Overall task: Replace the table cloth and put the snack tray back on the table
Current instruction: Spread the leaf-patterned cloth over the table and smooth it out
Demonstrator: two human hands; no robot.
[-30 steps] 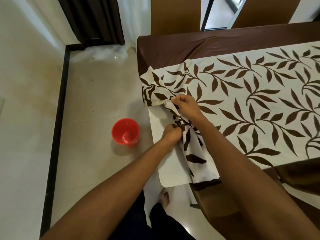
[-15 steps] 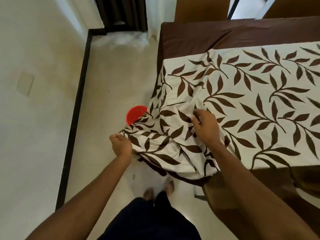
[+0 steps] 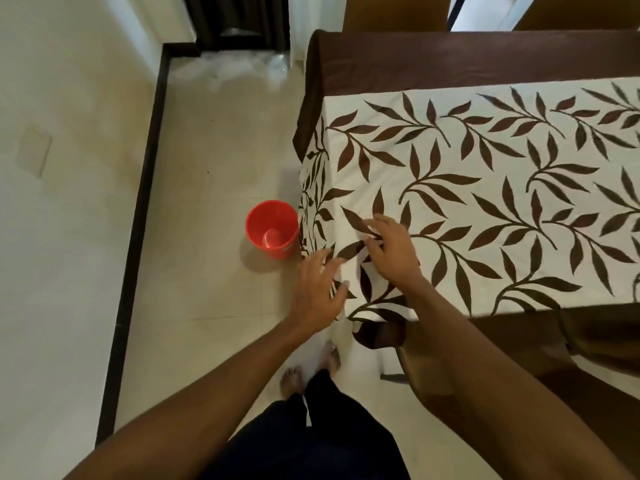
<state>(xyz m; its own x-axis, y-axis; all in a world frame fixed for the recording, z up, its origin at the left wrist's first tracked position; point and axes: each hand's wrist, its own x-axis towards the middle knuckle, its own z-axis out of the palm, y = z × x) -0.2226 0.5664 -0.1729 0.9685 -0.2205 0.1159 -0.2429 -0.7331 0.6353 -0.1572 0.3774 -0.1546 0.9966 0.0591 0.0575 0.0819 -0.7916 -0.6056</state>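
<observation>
The leaf cloth [image 3: 485, 188] lies flat on the bench [image 3: 450, 60], its long axis running away to the right, and its near corner hangs over the edge just under both hands. The right hand [image 3: 391, 251] is nearer, resting on top with fingers [image 3: 375, 223] spread and holding nothing. The left hand [image 3: 318, 289] touches the hanging side, fingers also apart. No snack tray is visible.
</observation>
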